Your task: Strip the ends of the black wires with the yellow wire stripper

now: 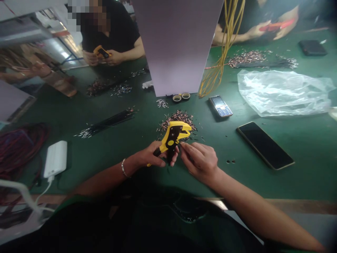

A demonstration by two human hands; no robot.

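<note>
The yellow-and-black tool [171,143] is in the left hand [158,154], raised above the desk [147,182] in front of the scrap pile [181,116], its mouth turned towards the person's right. The left fingers are closed around the handles. The right hand [201,160] is just beside the mouth, its thumb and forefinger together; whether they pinch anything thin cannot be told. For good work here, I would judge that the left wrist should be steady, the mouth square to whatever is fed in, and the right fingertips short of the closing edges, with an even squeeze rather than a jerk. Beyond the pile lie small white pieces [162,103] and two tape rolls [177,98], near the foot of an upright panel [179,49]. A bundle of dark wires [107,122] lies to the left, and farther out a white power bank [55,160] with a cable plugged in, beside coiled red wires [21,151]. To the right are a keypad phone [221,106], a smartphone [265,146] with a dark screen and a clear plastic bag [284,93]. Across the desk a co-worker holds another yellow tool [101,52]. The keypad's marks are too small to read, and no brand or label is legible on the held tool, the power bank or either phone.
</note>
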